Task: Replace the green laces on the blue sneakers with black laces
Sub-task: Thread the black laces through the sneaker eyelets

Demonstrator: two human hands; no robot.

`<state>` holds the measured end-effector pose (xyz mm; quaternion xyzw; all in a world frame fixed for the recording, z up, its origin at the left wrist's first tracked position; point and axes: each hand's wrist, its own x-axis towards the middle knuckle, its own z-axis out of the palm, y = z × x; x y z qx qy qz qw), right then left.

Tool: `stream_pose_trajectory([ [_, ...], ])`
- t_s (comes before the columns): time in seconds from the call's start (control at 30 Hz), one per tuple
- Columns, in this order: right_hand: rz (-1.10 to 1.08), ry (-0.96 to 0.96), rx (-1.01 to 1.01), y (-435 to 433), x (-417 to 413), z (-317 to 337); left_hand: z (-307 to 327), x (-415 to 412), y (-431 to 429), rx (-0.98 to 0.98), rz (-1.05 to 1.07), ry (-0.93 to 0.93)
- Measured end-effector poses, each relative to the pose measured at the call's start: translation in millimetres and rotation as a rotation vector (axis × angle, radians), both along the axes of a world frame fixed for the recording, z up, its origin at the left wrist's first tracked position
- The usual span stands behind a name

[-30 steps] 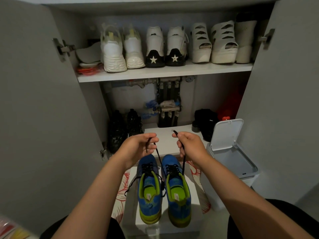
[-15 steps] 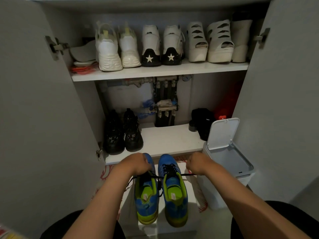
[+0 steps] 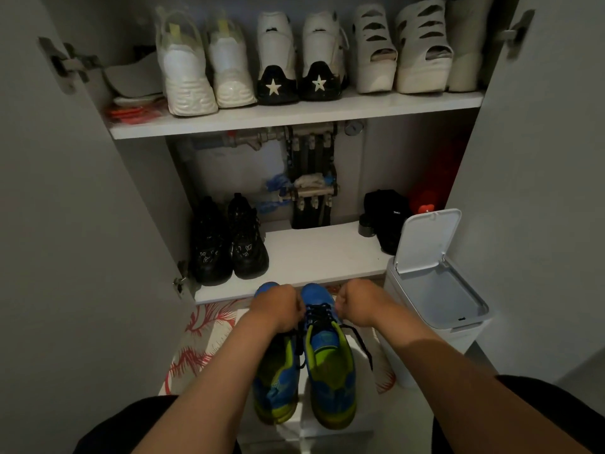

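Note:
Two blue sneakers with yellow-green collars stand side by side on a white stool, toes pointing away from me: the left sneaker and the right sneaker. Black laces run through the right sneaker's eyelets, and loose black ends trail down either side of it. My left hand and my right hand are both closed into fists on the lace ends, one on each side of the right sneaker's front. The left sneaker's laces are hidden under my left hand and forearm.
An open shoe cupboard faces me. White shoes line its upper shelf, black shoes stand on the lower shelf. A white bin with a raised lid sits at the right. A red-patterned mat lies under the stool.
My hands dropped from holding the lace ends up high to low beside the shoe, then drew closer together over the right sneaker's front. The view tilted and moved closer.

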<state>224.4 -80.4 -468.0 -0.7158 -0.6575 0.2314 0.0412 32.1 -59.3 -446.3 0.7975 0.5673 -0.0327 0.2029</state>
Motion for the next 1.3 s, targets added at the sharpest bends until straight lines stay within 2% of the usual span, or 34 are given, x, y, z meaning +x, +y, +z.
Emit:
stream_pose_trajectory([
  [0.1,0.061,0.106,-0.049,3.6,-4.1,-4.5,-10.6,3.8,2.7,-0.066,-0.033,0.013],
  [0.37,0.14,0.182,-0.025,2.4,4.4,-7.8,-20.2,-0.2,4.9,-0.068,-0.045,-0.046],
  [0.5,0.181,0.115,0.016,-7.1,-0.6,-8.8,-22.9,1.0,-1.2,0.001,-0.049,-0.013],
  [0.73,0.084,0.09,0.011,-13.9,-0.8,-15.8,-29.4,1.9,-6.6,0.022,-0.099,0.097],
  [1.1,0.079,0.195,0.102,-9.8,-0.7,-23.1,-31.4,-2.3,-4.8,0.015,-0.02,-0.116],
  [1.3,0.095,0.18,0.149,-4.2,-6.2,-24.5,-32.5,-2.8,-3.3,-0.004,-0.065,-0.124],
])
